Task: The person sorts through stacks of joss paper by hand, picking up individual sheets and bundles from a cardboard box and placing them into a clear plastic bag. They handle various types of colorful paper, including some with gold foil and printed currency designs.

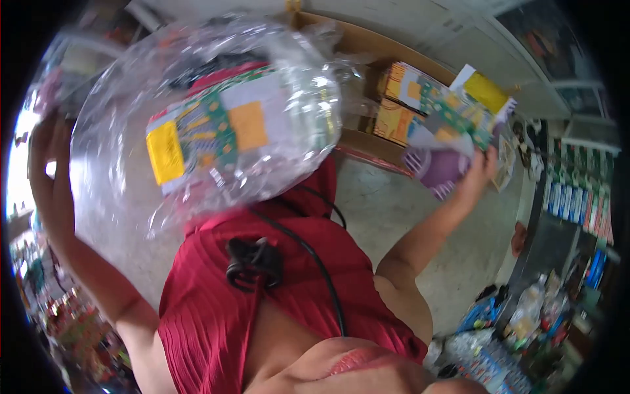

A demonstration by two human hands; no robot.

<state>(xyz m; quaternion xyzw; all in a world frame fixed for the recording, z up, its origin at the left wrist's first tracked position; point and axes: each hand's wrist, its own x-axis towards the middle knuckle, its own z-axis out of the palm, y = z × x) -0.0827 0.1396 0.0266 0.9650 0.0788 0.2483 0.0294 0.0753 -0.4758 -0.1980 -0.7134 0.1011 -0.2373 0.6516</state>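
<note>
A large clear plastic bag (pixel 302 125) spreads across the upper left, over the front of my red dress. Through it show printed packets with yellow, green and white faces (pixel 197 141) and some red material. My left hand (pixel 49 148) is raised beside the bag's left edge; it is dark and blurred, so I cannot tell how its fingers are set. My right hand (pixel 482 167) grips a purple packet with white stripes (pixel 436 171) by its near right side. More green and yellow printed packets (pixel 469 111) lie just beyond that hand.
A cardboard box (pixel 367 36) stands behind the bag, with orange printed packs (pixel 397 121) at its right end. Grey floor (pixel 374 203) lies below. Shelves of small boxes (pixel 577 190) line the right, above plastic-wrapped goods (pixel 485 361). A dark cord (pixel 315 256) crosses my dress.
</note>
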